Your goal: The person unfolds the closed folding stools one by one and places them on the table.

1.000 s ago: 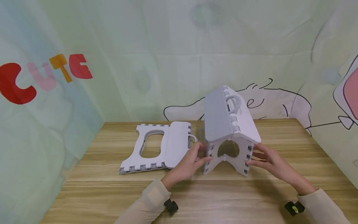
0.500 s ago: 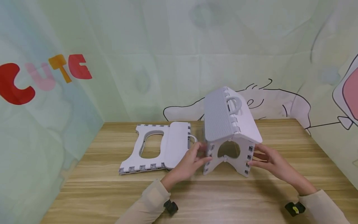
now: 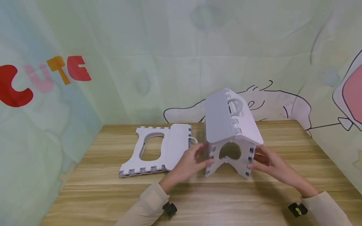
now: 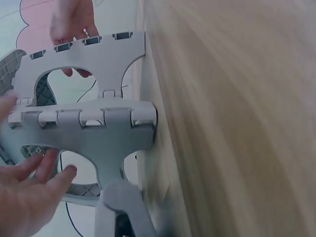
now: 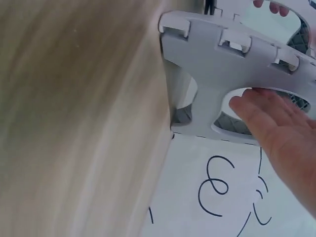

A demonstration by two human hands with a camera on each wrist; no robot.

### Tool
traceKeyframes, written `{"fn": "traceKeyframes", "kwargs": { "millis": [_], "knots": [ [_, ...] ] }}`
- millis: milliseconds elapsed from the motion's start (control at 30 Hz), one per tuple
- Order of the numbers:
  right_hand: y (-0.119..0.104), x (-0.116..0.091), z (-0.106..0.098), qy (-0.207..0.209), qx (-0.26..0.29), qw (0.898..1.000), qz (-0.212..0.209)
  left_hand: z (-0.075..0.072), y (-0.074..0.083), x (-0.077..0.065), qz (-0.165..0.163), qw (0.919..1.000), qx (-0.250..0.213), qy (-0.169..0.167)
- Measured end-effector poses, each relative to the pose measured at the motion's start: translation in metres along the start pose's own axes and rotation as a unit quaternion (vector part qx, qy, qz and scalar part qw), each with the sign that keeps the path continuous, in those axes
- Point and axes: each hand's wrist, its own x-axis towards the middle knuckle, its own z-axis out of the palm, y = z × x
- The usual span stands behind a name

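A grey-and-white folding stool (image 3: 219, 116) stands partly unfolded on the wooden table, its two top halves sloping like a roof. A loop handle (image 3: 235, 107) rises at the ridge. My left hand (image 3: 186, 164) grips the left leg panel (image 4: 106, 131), thumb at the front edge, fingers at the panel's opening. On the opposite side, my right hand (image 3: 272, 164) holds the other leg panel (image 5: 212, 64). Its thumb lies at the front edge, and the fingers reach to that panel's opening, partly hidden in the head view.
A second folding stool (image 3: 176, 147) lies folded flat on the table (image 3: 118, 197), left of the standing one and close to my left forearm. Behind the table hangs a printed curtain (image 3: 141, 62). Black wrist devices (image 3: 169, 208) sit by both sleeves.
The whole scene has shifted slightly left in the head view. Both hands keep their places on the standing stool, which looks unchanged.
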Motion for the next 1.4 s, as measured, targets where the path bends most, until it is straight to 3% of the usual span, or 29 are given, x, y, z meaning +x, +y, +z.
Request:
{"fn": "traceKeyframes", "kwargs": {
  "millis": [100,300,467,633,1000,1200,1400],
  "knots": [
    [-0.004,-0.002,-0.004,-0.004,-0.021,1.0,0.01,-0.005,0.001,-0.001,0.018,0.9996,0.014,0.014],
    [-0.017,-0.003,-0.021,-0.028,-0.082,0.996,0.002,-0.018,0.007,0.003,0.06,0.9945,0.035,0.078],
    [-0.031,0.003,-0.037,0.017,-0.14,0.99,0.003,-0.029,0.018,0.009,0.087,0.9904,0.05,0.096],
    [-0.047,0.017,-0.049,0.048,-0.136,0.99,0.005,-0.038,0.036,0.019,0.097,0.9884,0.08,0.085],
    [-0.078,0.064,-0.048,0.029,-0.161,0.986,0.027,-0.04,0.08,0.056,0.118,0.9767,0.178,0.018],
    [-0.079,0.085,-0.045,0.015,-0.145,0.989,0.016,-0.03,0.093,0.08,0.114,0.9622,0.247,-0.015],
    [-0.074,0.101,-0.039,-0.005,-0.139,0.99,0.004,-0.022,0.094,0.095,0.099,0.9465,0.302,-0.054]
  ]
}}
